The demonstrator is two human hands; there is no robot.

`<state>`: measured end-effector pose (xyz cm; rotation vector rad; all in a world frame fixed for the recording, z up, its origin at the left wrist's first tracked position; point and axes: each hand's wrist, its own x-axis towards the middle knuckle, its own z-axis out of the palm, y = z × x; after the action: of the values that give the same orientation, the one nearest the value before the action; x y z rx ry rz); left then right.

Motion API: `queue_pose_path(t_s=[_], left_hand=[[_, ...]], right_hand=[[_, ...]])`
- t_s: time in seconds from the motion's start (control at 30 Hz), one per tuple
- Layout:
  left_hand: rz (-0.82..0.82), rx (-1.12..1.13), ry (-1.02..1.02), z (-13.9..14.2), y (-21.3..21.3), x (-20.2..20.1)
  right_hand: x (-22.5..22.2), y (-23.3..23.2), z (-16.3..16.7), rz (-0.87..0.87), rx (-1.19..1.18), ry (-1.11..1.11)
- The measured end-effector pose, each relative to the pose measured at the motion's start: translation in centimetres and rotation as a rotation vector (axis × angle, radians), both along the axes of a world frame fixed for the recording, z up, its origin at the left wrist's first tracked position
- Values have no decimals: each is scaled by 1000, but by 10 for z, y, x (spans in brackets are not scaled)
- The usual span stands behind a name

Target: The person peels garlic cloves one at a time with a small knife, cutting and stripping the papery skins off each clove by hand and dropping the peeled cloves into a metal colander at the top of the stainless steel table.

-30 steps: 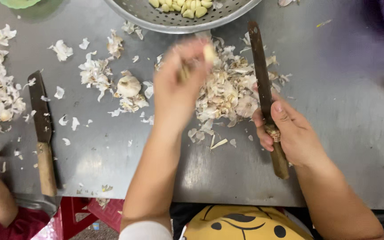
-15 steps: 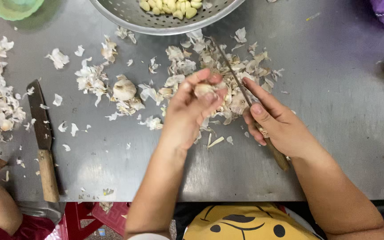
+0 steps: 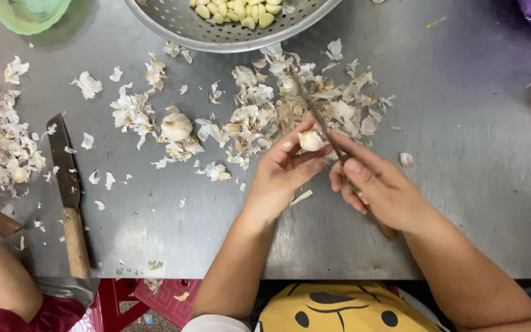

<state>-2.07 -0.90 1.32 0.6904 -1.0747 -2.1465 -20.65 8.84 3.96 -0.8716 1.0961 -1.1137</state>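
Both forearms reach up from the bottom edge and converge just below the garlic-skin pile [image 3: 296,110]. The left hand [image 3: 281,175] sits on the pile's lower edge, fingers curled upward, thumb and fingertips pinched together. The right hand [image 3: 379,187] lies just right of it, palm down, forefinger stretched toward the pile, the other fingers folded in a grip. The two hands nearly touch at the fingertips.
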Motion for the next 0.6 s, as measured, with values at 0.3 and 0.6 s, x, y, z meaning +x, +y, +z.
queue_pose_path(t_s=[0.3,0.6], left_hand=[[-5,-118,-56,5,9,9],[75,-201,-102,11,22,5]], right_hand=[[12,6,-2,77,44,65],[14,6,10,85,-3,86]])
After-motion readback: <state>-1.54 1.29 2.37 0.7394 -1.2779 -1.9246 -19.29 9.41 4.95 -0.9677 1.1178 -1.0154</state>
